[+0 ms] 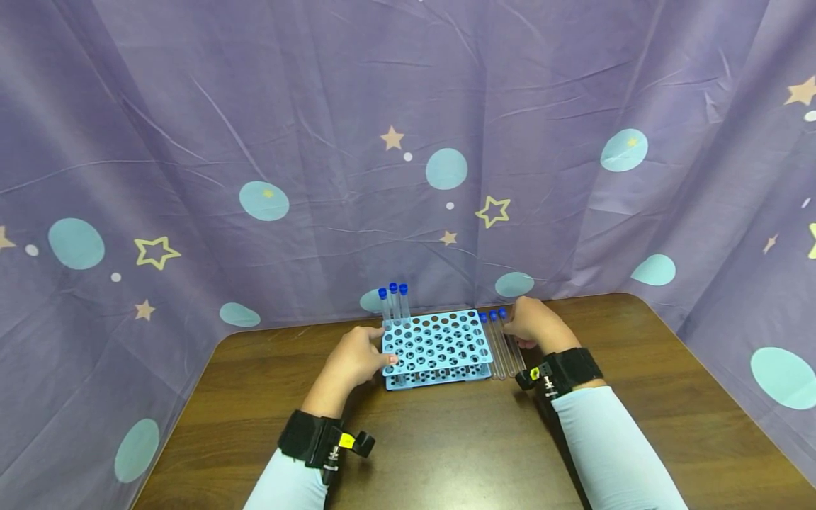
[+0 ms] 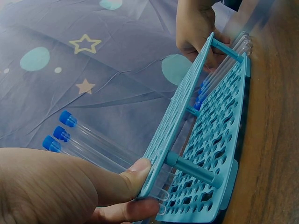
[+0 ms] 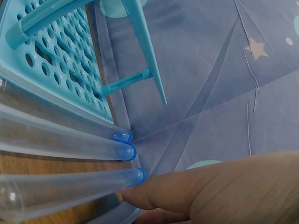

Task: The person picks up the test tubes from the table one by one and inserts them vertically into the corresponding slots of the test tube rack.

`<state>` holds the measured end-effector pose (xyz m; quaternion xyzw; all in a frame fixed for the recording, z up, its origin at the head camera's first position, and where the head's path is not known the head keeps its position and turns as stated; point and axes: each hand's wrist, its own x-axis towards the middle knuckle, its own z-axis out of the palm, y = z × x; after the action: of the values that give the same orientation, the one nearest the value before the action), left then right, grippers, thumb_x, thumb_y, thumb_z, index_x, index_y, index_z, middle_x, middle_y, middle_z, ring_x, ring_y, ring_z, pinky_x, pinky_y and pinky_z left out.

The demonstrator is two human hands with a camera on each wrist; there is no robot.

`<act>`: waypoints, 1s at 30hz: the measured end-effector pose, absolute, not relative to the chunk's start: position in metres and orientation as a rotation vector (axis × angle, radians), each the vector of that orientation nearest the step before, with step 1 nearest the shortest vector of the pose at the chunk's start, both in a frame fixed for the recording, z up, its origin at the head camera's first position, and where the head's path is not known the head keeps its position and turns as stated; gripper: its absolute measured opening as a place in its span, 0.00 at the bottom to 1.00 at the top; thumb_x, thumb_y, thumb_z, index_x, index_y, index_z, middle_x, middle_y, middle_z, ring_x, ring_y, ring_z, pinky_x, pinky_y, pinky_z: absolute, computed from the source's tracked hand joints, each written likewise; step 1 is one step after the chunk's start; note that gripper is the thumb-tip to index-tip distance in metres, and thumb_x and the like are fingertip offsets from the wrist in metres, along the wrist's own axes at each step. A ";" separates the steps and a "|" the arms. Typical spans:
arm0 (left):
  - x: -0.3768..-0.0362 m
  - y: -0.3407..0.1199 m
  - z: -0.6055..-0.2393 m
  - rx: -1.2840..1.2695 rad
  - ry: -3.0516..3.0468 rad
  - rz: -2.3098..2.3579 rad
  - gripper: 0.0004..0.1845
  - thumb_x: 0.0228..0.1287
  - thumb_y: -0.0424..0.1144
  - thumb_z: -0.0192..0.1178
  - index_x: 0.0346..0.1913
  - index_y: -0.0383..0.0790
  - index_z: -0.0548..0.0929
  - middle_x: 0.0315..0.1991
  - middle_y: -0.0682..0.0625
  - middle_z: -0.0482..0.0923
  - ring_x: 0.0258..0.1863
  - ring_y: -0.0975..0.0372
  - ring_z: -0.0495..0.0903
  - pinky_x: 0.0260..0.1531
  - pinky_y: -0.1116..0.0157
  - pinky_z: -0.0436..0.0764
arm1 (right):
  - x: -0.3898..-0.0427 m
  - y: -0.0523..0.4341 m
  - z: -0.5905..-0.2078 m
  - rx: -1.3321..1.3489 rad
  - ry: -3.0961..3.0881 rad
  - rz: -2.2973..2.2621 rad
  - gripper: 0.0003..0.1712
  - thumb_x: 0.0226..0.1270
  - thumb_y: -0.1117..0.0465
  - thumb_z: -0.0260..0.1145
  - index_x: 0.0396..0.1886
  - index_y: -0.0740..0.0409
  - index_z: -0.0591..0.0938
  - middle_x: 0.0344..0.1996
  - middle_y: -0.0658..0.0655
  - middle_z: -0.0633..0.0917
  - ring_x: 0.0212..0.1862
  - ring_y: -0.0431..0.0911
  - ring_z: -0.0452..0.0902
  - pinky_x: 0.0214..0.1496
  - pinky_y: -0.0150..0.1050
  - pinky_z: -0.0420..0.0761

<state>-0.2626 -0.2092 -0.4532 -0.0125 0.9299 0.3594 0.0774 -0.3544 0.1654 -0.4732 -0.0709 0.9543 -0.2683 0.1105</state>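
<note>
A light-blue test tube rack [image 1: 436, 343] with two perforated tiers stands on the table. My left hand [image 1: 357, 356] grips its left end, with the thumb [image 2: 139, 167] on top of the upper plate and a finger beneath. Three clear test tubes [image 1: 394, 306] with blue caps stand upright at the rack's back left corner. Right of the rack, several more capped test tubes [image 1: 500, 350] lie side by side on the table. My right hand [image 1: 535, 324] pinches the rightmost tube [image 3: 114, 213] near its cap end; the cap is hidden by the fingers.
The brown wooden table [image 1: 446, 439] extends in front of the rack and to both sides. A purple curtain [image 1: 357, 142] with stars and spots hangs right behind the table's back edge. Black straps with small cameras sit on both wrists.
</note>
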 end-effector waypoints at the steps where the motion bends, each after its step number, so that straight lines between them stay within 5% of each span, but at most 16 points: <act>1: -0.263 -0.209 -0.453 -0.040 2.783 1.079 0.42 0.70 0.44 0.82 0.82 0.35 0.77 0.20 0.48 0.83 0.15 0.58 0.79 0.21 0.62 0.77 | -0.354 0.165 -0.473 -0.203 2.805 -0.787 0.18 0.73 0.63 0.74 0.20 0.61 0.86 0.14 0.53 0.84 0.18 0.45 0.85 0.24 0.39 0.88; 30: -0.262 -0.209 -0.451 -0.036 2.791 1.067 0.43 0.70 0.45 0.82 0.82 0.35 0.77 0.17 0.51 0.79 0.14 0.58 0.79 0.20 0.62 0.76 | -0.355 0.164 -0.475 -0.162 2.810 -0.774 0.19 0.73 0.60 0.77 0.20 0.58 0.84 0.15 0.54 0.85 0.18 0.46 0.85 0.24 0.39 0.88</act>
<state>-0.2618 -0.2086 -0.4511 -0.0119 0.9312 0.3561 0.0766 -0.3552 0.1639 -0.4750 -0.0553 0.9567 -0.2633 0.1109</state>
